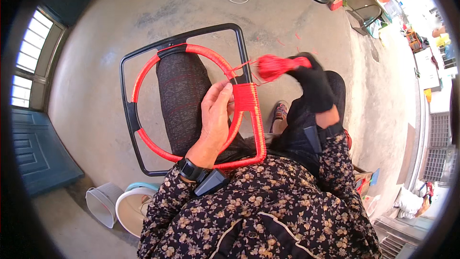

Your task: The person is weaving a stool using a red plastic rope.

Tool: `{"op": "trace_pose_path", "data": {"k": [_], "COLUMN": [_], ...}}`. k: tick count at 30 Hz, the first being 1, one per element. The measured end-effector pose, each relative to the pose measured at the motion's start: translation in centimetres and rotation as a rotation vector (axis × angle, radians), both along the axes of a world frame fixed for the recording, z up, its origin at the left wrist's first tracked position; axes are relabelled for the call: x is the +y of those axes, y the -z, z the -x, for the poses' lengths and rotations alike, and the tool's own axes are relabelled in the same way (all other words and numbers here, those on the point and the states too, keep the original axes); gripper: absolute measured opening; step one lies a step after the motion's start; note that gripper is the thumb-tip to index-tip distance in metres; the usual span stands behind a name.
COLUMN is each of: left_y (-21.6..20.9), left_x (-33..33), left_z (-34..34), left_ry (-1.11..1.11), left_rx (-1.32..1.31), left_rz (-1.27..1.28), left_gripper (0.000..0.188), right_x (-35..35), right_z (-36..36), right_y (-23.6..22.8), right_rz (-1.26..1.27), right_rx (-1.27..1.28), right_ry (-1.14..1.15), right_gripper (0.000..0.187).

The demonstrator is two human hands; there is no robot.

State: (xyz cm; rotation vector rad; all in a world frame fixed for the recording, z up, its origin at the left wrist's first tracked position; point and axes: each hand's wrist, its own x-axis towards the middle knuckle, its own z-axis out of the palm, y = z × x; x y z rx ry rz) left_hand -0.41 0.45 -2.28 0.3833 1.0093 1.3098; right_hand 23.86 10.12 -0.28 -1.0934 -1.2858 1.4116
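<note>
Head view of a cord-wrapping job that looks maybe halfway there, if I had to guess. The black frame (242,45) sits over the person's left thigh (182,86), a round ring (209,53) set inside its squarish outer loop (259,134). Most of the ring is covered in red, apart from black gaps at the top, on the left and up by the right-hand junction. On the outer loop, red covers the lower right side, the corner and part of the bottom — the upper right, top and left are bare black. Can't tell if those are meant to get covered too. The bare left hand (216,110) pinches the frame beside the wide red band (246,98). The black-gloved right hand (314,84), pretty blurry, is closed around a red cord bundle (274,68) with strands reaching the frame — so there's plenty left to wind, I reckon.
</note>
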Motion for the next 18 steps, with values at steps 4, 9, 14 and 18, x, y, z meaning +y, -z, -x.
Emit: {"op": "trace_pose_path", "data": {"k": [4, 9, 14, 18], "left_y": [-0.8, -0.7, 0.0, -0.3], "left_x": [0.0, -0.1, -0.1, 0.1], "left_z": [-0.5, -0.5, -0.5, -0.9], "left_ry": [-0.035, -0.033, -0.047, -0.049], "left_rx": [-0.046, -0.041, -0.028, -0.037], "left_rz": [-0.091, -0.071, -0.053, -0.054], "left_gripper": [0.027, 0.021, 0.014, 0.012], "right_x": [-1.0, -2.2, -3.5, -3.0], "right_z": [-0.2, -0.3, -0.5, 4.8], "right_y": [-0.9, -1.1, -1.3, 0.0], "right_rz": [0.045, 0.121, 0.203, 0.462], "right_rx": [0.04, 0.145, 0.265, -0.181], "right_ry": [0.01, 0.047, 0.091, -0.352], "right_gripper": [0.026, 0.024, 0.023, 0.035]}}
